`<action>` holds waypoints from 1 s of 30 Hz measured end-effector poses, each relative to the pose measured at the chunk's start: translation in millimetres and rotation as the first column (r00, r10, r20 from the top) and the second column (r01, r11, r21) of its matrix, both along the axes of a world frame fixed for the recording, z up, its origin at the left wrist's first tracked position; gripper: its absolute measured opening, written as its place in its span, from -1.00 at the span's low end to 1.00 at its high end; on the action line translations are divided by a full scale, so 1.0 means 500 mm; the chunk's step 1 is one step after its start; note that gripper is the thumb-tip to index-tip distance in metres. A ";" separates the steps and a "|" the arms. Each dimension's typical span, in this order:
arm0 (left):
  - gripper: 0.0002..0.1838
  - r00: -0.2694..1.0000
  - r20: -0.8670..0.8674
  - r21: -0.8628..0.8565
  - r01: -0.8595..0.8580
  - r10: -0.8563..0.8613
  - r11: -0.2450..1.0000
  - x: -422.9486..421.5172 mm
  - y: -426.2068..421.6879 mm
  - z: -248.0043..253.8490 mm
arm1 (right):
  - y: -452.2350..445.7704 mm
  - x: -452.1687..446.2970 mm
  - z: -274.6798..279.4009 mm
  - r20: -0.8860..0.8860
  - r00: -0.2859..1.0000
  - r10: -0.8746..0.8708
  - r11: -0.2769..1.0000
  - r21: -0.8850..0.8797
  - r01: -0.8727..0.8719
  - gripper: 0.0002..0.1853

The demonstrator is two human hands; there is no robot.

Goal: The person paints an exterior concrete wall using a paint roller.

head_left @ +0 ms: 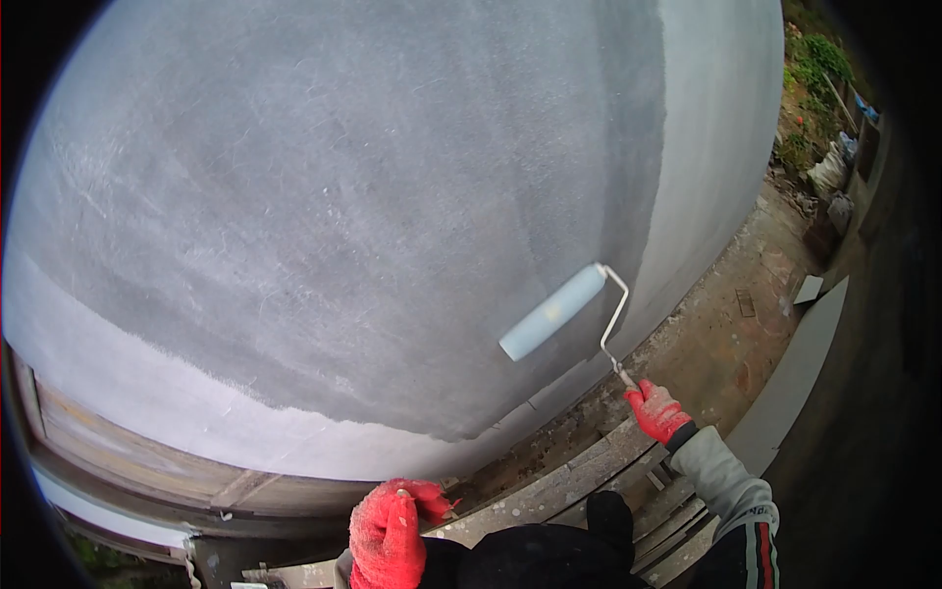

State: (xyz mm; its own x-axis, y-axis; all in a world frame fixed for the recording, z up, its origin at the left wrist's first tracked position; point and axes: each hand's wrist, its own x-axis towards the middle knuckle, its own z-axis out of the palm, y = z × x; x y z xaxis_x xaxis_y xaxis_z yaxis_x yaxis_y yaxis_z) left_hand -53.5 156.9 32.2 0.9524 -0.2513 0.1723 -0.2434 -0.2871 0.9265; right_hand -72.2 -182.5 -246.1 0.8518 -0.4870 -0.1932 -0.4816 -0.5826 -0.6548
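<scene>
My right hand (659, 412), in a red glove, is closed round the handle of a paint roller (554, 312). The pale blue roller sleeve lies slantwise against the wall (392, 196), joined to the handle by a bent white wire frame. Much of the wall is darker, wet-looking grey, with paler strips along its right and lower edges. My left hand (392, 530), also in a red glove, is low in the view near my body, its fingers curled. Whatever it may hold is hidden.
Paint-spotted wooden planks (549, 496) lie beneath me. A wooden-framed opening (147, 447) is below the wall at the left. Dirt ground (751, 294), a long pale board (800, 368), white sacks (829, 172) and green plants (819, 64) are at the right.
</scene>
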 end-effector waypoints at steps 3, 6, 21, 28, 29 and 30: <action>-0.48 1.000 -0.006 -0.016 -0.004 0.003 1.000 0.001 0.004 0.004 | 0.012 0.020 0.108 0.213 0.975 0.069 0.997 0.010 -0.073 -0.65; -0.47 0.999 -0.031 -0.002 0.013 -0.013 1.000 0.002 0.013 0.003 | 0.049 0.055 0.275 0.431 0.899 0.082 0.997 -0.038 -0.073 -0.71; -0.48 0.999 0.023 -0.049 -0.046 0.047 0.998 -0.022 0.025 0.007 | 0.040 0.006 0.122 0.140 0.990 0.029 1.000 0.005 -0.030 -0.62; -0.45 0.994 0.089 0.106 -0.073 0.064 0.992 -0.010 0.010 0.002 | -0.040 0.070 -0.114 -0.317 0.893 0.320 0.931 -0.068 -0.358 -0.48; -0.44 0.990 0.112 0.116 -0.102 0.089 0.988 -0.005 0.006 0.000 | -0.035 0.094 -0.103 -0.315 0.892 0.325 0.931 -0.061 -0.360 -0.48; -0.42 0.978 0.203 0.244 -0.092 0.042 0.965 0.006 0.002 0.006 | -0.022 0.129 -0.068 -0.391 0.864 0.315 0.940 0.003 -0.341 -0.49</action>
State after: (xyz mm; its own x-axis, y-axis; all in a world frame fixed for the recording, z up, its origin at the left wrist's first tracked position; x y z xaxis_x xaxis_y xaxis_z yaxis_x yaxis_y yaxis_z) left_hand -50.6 158.1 35.4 0.9228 -0.2469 0.2958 -0.3839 -0.5257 0.7591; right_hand -7.7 -193.7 -280.2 0.8313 -0.2144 -0.5127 -0.4589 -0.7852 -0.4158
